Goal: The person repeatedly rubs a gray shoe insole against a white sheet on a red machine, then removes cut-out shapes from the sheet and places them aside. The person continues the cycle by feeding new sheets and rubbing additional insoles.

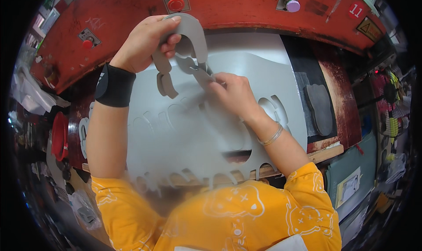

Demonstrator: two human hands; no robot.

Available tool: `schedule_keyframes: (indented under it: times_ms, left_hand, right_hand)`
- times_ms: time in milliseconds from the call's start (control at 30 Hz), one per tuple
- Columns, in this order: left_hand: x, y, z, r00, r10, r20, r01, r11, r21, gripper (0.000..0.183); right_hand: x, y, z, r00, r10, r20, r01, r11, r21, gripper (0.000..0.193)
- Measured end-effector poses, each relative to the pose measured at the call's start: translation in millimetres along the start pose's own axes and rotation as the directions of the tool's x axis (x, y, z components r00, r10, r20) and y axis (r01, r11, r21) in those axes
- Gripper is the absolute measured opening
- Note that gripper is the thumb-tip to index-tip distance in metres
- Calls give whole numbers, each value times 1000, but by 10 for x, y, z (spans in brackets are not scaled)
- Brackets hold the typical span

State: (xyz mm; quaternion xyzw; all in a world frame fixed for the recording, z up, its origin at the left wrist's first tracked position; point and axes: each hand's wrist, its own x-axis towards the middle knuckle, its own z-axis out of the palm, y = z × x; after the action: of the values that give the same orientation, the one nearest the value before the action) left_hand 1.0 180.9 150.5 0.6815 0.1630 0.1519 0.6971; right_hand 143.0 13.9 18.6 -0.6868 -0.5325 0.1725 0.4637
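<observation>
My left hand [147, 42] is raised near the red machine, its thumb and fingers closed round a curved grey foam piece [195, 33]. Below that hand hang smaller grey foam pieces [165, 85], apparently part of the same bunch. My right hand [233, 92] pinches the lower end of a grey foam strip [202, 77] beside the curved piece. Whether the strip and the curved piece are joined, I cannot tell. Beneath both hands lies a large grey foam sheet [171, 139] with curved cut-outs, partly blurred near my body.
Across the back runs a red machine beam [237, 7] with a red button [176, 4] and a pale purple button [292, 5]. A dark sole-shaped block [318, 110] lies to the right. The table has a wooden front edge [325, 153]. At left is a red container [60, 136].
</observation>
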Motion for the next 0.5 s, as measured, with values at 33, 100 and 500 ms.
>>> schedule_keyframes:
  times_ms: [33, 100, 500]
  left_hand:
    - [10, -38, -27, 996, -52, -74, 53, 998, 14, 20]
    - [25, -74, -115, 995, -72, -75, 71, 997, -14, 19]
    - [-678, 167, -454, 914, 405, 25, -280, 585, 761, 25]
  right_hand:
    - [-22, 48, 13, 997, -79, -16, 78, 996, -47, 22]
    - [-79, 170, 24, 992, -123, 12, 123, 978, -166, 20]
    - [-396, 411, 34, 997, -60, 44, 59, 998, 29, 25]
